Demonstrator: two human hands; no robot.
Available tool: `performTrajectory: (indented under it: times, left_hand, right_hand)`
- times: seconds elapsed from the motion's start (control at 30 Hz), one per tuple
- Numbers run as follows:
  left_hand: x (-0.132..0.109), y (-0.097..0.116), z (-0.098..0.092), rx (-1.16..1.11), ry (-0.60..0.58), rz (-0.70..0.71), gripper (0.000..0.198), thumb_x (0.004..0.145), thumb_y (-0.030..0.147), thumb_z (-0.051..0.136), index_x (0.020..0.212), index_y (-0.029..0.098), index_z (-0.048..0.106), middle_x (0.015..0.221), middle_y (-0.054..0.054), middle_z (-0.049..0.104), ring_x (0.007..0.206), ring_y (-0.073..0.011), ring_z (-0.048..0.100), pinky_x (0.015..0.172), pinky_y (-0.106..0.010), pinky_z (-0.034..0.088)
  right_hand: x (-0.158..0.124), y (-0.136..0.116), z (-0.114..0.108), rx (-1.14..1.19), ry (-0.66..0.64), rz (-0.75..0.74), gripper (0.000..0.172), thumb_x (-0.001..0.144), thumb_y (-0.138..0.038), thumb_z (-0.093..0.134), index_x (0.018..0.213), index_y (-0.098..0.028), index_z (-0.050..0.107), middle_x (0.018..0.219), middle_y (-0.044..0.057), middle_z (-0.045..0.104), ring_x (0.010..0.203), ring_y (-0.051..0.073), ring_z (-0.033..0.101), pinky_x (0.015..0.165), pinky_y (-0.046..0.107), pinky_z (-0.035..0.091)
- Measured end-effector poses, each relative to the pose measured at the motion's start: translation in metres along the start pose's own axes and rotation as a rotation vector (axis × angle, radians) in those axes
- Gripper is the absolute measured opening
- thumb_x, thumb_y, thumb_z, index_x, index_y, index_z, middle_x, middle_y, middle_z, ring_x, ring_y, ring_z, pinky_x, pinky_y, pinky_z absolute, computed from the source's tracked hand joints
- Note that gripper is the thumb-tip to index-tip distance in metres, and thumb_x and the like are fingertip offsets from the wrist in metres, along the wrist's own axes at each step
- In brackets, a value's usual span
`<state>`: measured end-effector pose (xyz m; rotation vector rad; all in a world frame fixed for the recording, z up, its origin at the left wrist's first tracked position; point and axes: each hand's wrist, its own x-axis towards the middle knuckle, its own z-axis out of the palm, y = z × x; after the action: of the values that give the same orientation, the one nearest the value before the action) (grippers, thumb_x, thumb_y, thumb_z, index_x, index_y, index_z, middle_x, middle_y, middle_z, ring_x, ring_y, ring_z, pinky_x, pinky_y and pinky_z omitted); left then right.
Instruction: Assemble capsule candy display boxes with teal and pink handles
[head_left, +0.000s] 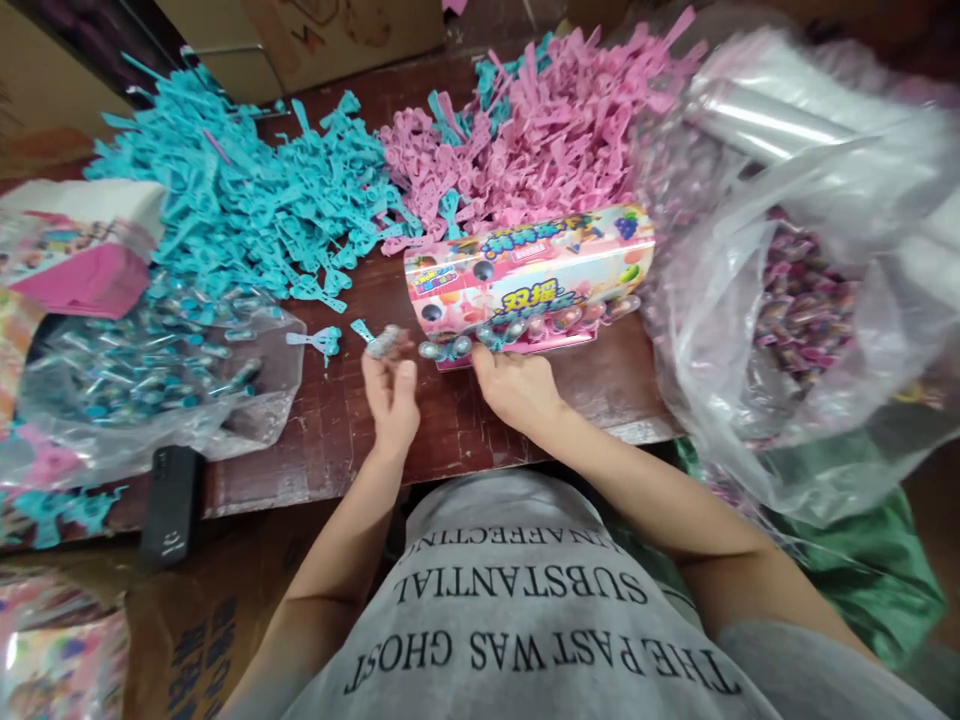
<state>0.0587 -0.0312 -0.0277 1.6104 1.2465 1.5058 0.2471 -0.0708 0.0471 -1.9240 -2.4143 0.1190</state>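
My left hand (pixel 391 395) is raised over the table, its thumb and fingers closed on a small blue plastic toy (pixel 386 342) with a clear, blurred end. My right hand (pixel 519 388) is at the front of a printed display box (pixel 525 268), fingers curled against a row of small toys with clear capsules (pixel 566 319) along its lower edge. What its fingertips grip is hidden. The row has blue pieces at the left and pink ones further right. A loose blue toy piece (pixel 322 342) lies on the table left of my left hand.
Behind are heaps of blue plastic pieces (pixel 247 190) and pink plastic pieces (pixel 555 130). A bag of blue-capped capsules (pixel 165 370) lies left, with a black phone-like object (pixel 172 500) at the table edge. A large clear bag (pixel 712 400) with pink-capped pieces stands right.
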Motion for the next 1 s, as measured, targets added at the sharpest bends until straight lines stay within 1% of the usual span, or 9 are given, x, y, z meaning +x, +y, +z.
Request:
performTrajectory:
  times: [0.07, 0.17, 0.27, 0.4, 0.5, 0.63, 0.77, 0.9, 1.0]
  left_hand:
    - [0.017, 0.006, -0.005, 0.044, 0.062, 0.062, 0.052, 0.108, 0.063, 0.049, 0.148, 0.030, 0.053, 0.145, -0.013, 0.066, 0.128, -0.0265, 0.070, 0.104, -0.043, 0.061]
    - [0.063, 0.029, -0.018, 0.103, 0.047, 0.296, 0.054, 0.110, 0.059, 0.050, 0.153, 0.027, 0.050, 0.152, -0.013, 0.061, 0.136, -0.0257, 0.065, 0.109, -0.045, 0.058]
    - [0.117, 0.061, -0.018, 0.322, -0.286, 0.479, 0.101, 0.088, 0.071, 0.079, 0.159, 0.010, 0.042, 0.164, -0.021, 0.049, 0.155, -0.0362, 0.046, 0.128, -0.057, 0.038]
    - [0.161, 0.086, 0.011, 0.523, -0.738, 0.474, 0.116, 0.076, 0.098, 0.062, 0.141, 0.002, 0.058, 0.155, -0.019, 0.058, 0.157, -0.0492, 0.038, 0.126, -0.080, 0.010]
    - [0.163, 0.083, 0.027, 0.531, -0.874, 0.440, 0.099, 0.078, 0.097, 0.060, 0.129, 0.013, 0.071, 0.149, -0.013, 0.064, 0.154, -0.0481, 0.046, 0.127, -0.078, 0.012]
    - [0.154, 0.074, 0.024, 0.469, -0.959, 0.372, 0.073, 0.087, 0.088, 0.061, 0.111, 0.021, 0.077, 0.145, -0.011, 0.069, 0.148, -0.0405, 0.056, 0.129, -0.069, 0.027]
    - [0.151, 0.070, 0.016, 0.536, -1.031, 0.361, 0.080, 0.094, 0.089, 0.048, 0.114, 0.016, 0.074, 0.154, -0.011, 0.064, 0.155, -0.0404, 0.046, 0.127, -0.078, 0.007]
    - [0.151, 0.064, 0.014, 0.542, -1.071, 0.387, 0.082, 0.097, 0.088, 0.041, 0.131, 0.019, 0.070, 0.162, -0.014, 0.056, 0.160, -0.0431, 0.040, 0.125, -0.082, 0.007]
    - [0.149, 0.062, 0.014, 0.510, -1.004, 0.357, 0.073, 0.096, 0.086, 0.047, 0.123, 0.023, 0.074, 0.160, -0.013, 0.058, 0.159, -0.0435, 0.041, 0.128, -0.078, 0.008]
  right_hand:
    - [-0.019, 0.016, -0.016, 0.052, 0.057, -0.105, 0.046, 0.111, -0.021, 0.038, 0.147, -0.019, 0.067, 0.083, 0.007, 0.079, 0.074, 0.020, 0.071, 0.066, 0.032, 0.049]
    - [-0.040, 0.076, -0.051, 0.088, 0.365, -0.142, 0.042, 0.113, -0.033, 0.041, 0.142, -0.026, 0.071, 0.098, 0.008, 0.081, 0.086, 0.019, 0.073, 0.081, 0.035, 0.056]
    - [-0.032, 0.158, -0.079, 0.031, 0.574, 0.028, 0.061, 0.110, -0.056, 0.048, 0.152, -0.014, 0.063, 0.146, 0.025, 0.066, 0.130, 0.031, 0.065, 0.097, 0.044, 0.054]
    - [0.002, 0.223, -0.073, 0.056, 0.378, -0.143, 0.069, 0.104, -0.063, 0.056, 0.156, -0.017, 0.059, 0.154, 0.024, 0.058, 0.139, 0.034, 0.058, 0.103, 0.048, 0.051]
    - [0.008, 0.229, -0.055, 0.137, 0.294, -0.209, 0.056, 0.103, -0.053, 0.063, 0.148, -0.020, 0.066, 0.138, 0.018, 0.067, 0.126, 0.031, 0.064, 0.103, 0.049, 0.054]
    - [-0.003, 0.226, -0.045, 0.222, 0.256, -0.255, 0.047, 0.108, -0.049, 0.057, 0.143, -0.022, 0.071, 0.131, 0.014, 0.071, 0.118, 0.027, 0.067, 0.102, 0.045, 0.053]
    - [-0.011, 0.226, -0.042, 0.296, 0.252, -0.220, 0.046, 0.110, -0.050, 0.052, 0.140, -0.022, 0.074, 0.123, 0.013, 0.074, 0.110, 0.025, 0.068, 0.097, 0.041, 0.054]
    - [-0.016, 0.219, -0.045, 0.496, 0.251, -0.062, 0.050, 0.106, -0.052, 0.060, 0.143, -0.021, 0.070, 0.121, 0.011, 0.077, 0.100, 0.021, 0.071, 0.089, 0.037, 0.057]
    - [-0.019, 0.212, -0.053, 0.557, 0.241, 0.022, 0.042, 0.102, -0.052, 0.066, 0.125, -0.019, 0.077, 0.106, 0.008, 0.081, 0.087, 0.019, 0.071, 0.078, 0.033, 0.056]
